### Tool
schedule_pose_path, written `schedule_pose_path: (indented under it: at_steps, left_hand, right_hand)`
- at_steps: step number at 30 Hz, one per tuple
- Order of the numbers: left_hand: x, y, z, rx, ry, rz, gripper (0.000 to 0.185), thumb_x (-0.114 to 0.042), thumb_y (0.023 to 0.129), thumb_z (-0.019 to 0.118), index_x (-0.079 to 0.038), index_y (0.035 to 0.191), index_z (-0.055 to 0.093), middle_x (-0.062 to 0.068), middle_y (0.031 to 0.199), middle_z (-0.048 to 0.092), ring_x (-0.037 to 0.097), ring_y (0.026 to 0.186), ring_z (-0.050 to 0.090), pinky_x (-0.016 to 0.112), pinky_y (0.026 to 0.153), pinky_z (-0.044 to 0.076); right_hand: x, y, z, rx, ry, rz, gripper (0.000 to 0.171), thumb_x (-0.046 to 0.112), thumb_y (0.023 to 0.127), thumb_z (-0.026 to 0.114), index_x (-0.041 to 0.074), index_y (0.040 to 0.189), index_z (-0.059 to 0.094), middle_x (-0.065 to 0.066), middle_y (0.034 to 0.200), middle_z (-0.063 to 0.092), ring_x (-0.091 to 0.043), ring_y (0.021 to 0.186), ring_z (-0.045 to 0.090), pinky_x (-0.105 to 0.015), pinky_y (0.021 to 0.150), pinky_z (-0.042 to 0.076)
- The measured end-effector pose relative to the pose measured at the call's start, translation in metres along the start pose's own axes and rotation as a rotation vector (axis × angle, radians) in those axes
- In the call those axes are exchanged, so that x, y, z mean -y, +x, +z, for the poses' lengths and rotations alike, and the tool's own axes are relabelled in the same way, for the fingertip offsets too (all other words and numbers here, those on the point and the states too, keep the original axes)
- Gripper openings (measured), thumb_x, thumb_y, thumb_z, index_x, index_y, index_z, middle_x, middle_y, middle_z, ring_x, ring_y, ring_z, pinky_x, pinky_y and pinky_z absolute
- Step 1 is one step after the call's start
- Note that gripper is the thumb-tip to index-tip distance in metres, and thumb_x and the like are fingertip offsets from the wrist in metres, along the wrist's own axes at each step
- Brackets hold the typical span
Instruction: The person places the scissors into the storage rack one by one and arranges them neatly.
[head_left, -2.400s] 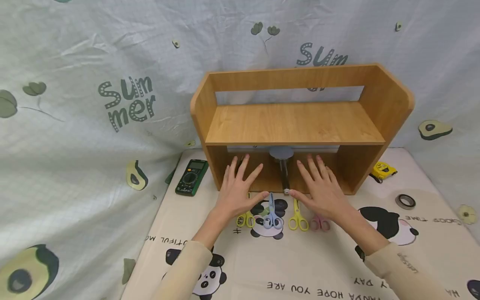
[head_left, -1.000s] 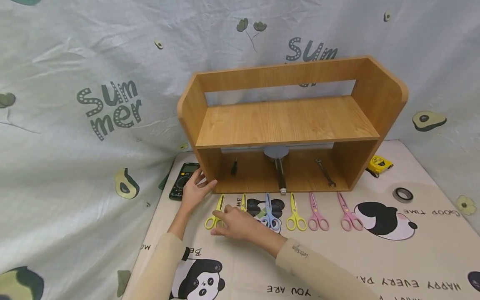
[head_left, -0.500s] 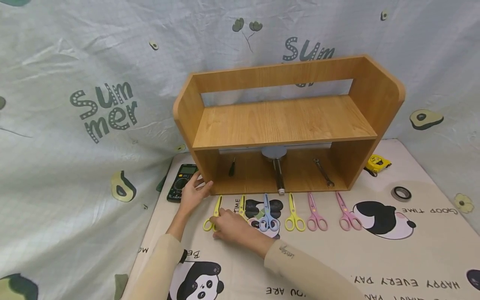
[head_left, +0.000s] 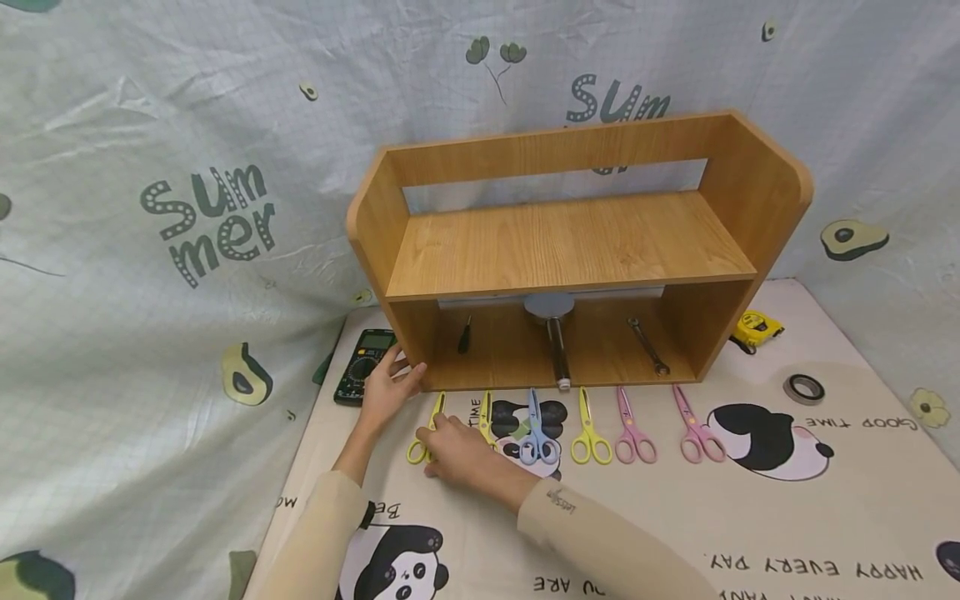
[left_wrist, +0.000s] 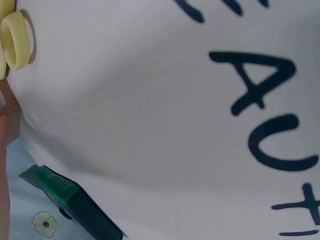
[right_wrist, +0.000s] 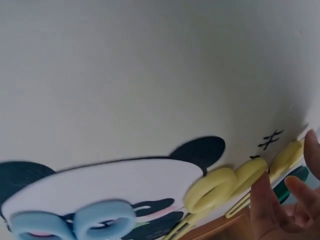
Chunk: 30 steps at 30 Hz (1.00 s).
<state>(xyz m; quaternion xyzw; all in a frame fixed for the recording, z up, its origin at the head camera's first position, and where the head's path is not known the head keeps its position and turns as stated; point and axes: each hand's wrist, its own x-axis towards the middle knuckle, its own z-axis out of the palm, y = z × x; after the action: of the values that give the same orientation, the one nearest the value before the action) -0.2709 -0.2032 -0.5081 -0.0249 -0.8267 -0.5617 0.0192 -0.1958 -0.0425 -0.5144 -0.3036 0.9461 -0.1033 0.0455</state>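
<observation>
At the lower left corner of a wooden shelf [head_left: 570, 242], my left hand [head_left: 386, 393] rests against the side panel, thumb at its front edge and fingers along the outside. My right hand [head_left: 467, 457] reaches across and pinches the handle of the leftmost yellow scissors [head_left: 439, 407], covering part of its loops. In the right wrist view, thumb and fingers stand on either side of that yellow loop [right_wrist: 287, 157]. Beside this hand lie another yellow scissors [head_left: 487, 407] and blue scissors [head_left: 535, 417], blades toward the shelf.
Yellow scissors [head_left: 585, 417] and two pink scissors [head_left: 627, 415] continue the row. Inside the shelf lie a screwdriver [head_left: 464, 339], a black-handled tool with a round grey head [head_left: 558, 350] and a wrench [head_left: 648, 346]. A multimeter [head_left: 367, 362], tape measure [head_left: 756, 327] and tape roll [head_left: 802, 399] lie outside.
Both hands left the front of the shelf; the left went to its left side, the right to the leftmost yellow scissors, closing its fingers there. Little has moved in the last half second.
</observation>
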Motion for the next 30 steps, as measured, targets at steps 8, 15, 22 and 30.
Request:
schedule_pose_path:
  at_steps: [8,15,22,30]
  left_hand:
    - [0.003,-0.002,0.001,0.002,-0.011,-0.021,0.071,-0.023,0.101,0.071,-0.015,0.162,0.035,0.032,0.151,0.052,0.047,0.127,0.063,0.046,0.091,0.064]
    - [0.001,-0.001,0.001,-0.009,0.000,-0.018,0.071,-0.022,0.101,0.071,-0.016,0.162,0.035,0.030,0.152,0.052,0.046,0.126,0.065,0.039,0.087,0.065]
    - [0.001,-0.001,0.000,-0.005,-0.011,-0.014,0.072,-0.025,0.101,0.071,-0.016,0.162,0.036,0.030,0.151,0.052,0.046,0.126,0.065,0.042,0.088,0.065]
    - [-0.036,-0.014,-0.002,0.024,-0.011,-0.058,0.070,-0.014,0.103,0.067,-0.005,0.163,0.032,0.035,0.153,0.048,0.050,0.129,0.061,0.053,0.096,0.060]
  right_hand:
    - [0.007,0.009,-0.003,0.031,-0.034,0.046,0.040,0.036,0.083,0.087,0.024,0.119,0.075,-0.009,0.120,0.067,-0.025,0.098,0.068,-0.038,0.067,0.061]
    - [0.012,0.012,-0.010,0.055,-0.012,0.087,0.033,0.019,0.083,0.082,0.021,0.115,0.076,-0.010,0.114,0.067,-0.026,0.092,0.066,-0.037,0.064,0.059]
    - [0.016,0.015,-0.018,0.080,0.016,0.111,0.026,0.011,0.084,0.081,0.018,0.109,0.076,-0.011,0.106,0.069,-0.026,0.088,0.066,-0.035,0.060,0.056]
    - [0.017,0.018,-0.024,0.105,0.076,0.143,0.016,0.006,0.085,0.077,0.014,0.099,0.076,-0.012,0.100,0.071,-0.025,0.084,0.065,-0.035,0.058,0.050]
